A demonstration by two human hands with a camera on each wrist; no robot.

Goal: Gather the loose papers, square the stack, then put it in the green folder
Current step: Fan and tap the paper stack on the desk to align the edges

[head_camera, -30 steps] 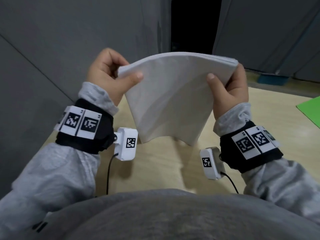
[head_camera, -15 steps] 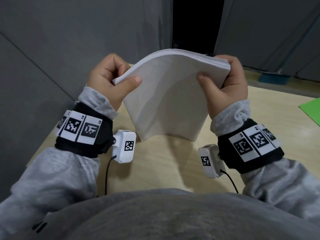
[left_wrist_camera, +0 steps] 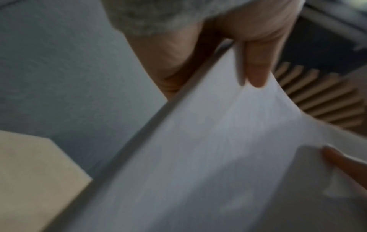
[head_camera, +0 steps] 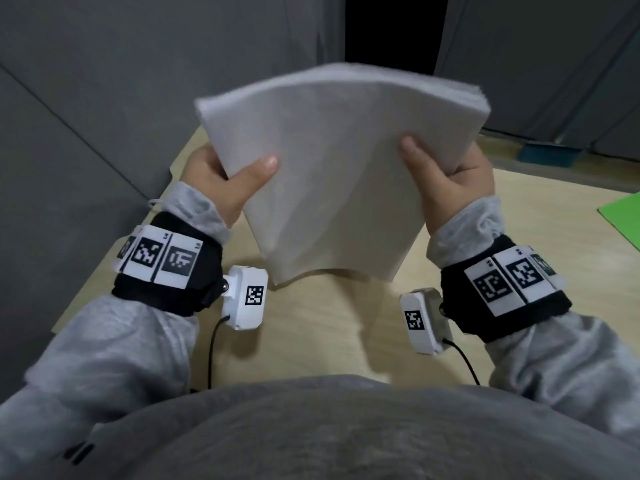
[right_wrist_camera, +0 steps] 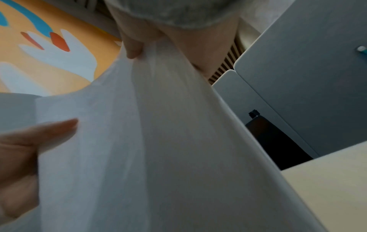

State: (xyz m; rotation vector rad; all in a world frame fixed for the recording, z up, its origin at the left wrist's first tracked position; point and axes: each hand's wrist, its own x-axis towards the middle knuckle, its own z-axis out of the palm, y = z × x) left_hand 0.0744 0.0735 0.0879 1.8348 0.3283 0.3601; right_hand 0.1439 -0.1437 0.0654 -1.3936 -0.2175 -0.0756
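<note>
Paper stack: white, plain, thick sheaf held in the air at centre frame in the head view, above the table; bowed, top edge arching upward; sheet edges show as fine layers at the upper right corner; lower edge curls, hanging clear of the tabletop.
Stack surface: no print seen; wrist views blurred, show grey-white sheet with soft creases.
Left hand: grips the stack's left edge, thumb lying across the near face, fingers hidden behind the paper.
Right hand: grips the right edge, thumb pressed on the near face, fingers curled behind.
Green folder: only a corner shows at the right frame edge, flat on the table, well apart from the stack.
Table: light wood, lower centre.
Wall panels: grey, upper left and upper right.
</note>
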